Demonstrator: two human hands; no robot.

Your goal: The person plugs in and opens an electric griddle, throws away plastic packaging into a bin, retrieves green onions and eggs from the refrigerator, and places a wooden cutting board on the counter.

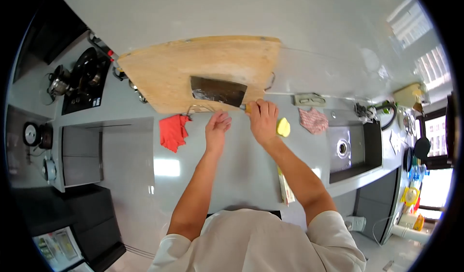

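Note:
A cleaver (218, 90) with a broad dark blade is held up in front of the large wooden cutting board (159, 69). My right hand (264, 120) is closed round its handle, with the blade pointing left. My left hand (218, 128) is lifted over the counter, fingers loosely bent and apart, holding nothing. A wire rack (199, 108) shows partly at the foot of the board, just beyond my left hand. The board stands leaning against the wall. Beside my right hand lies a small yellow object (283, 127), its kind unclear.
Left of my hands lies a red cloth (173, 133). To the right are a pink checked cloth (313, 121), a folded grey-green cloth (310, 99) and a sink (355, 163). A packet (286, 190) sits by my right forearm. The stove (79, 99) is far left.

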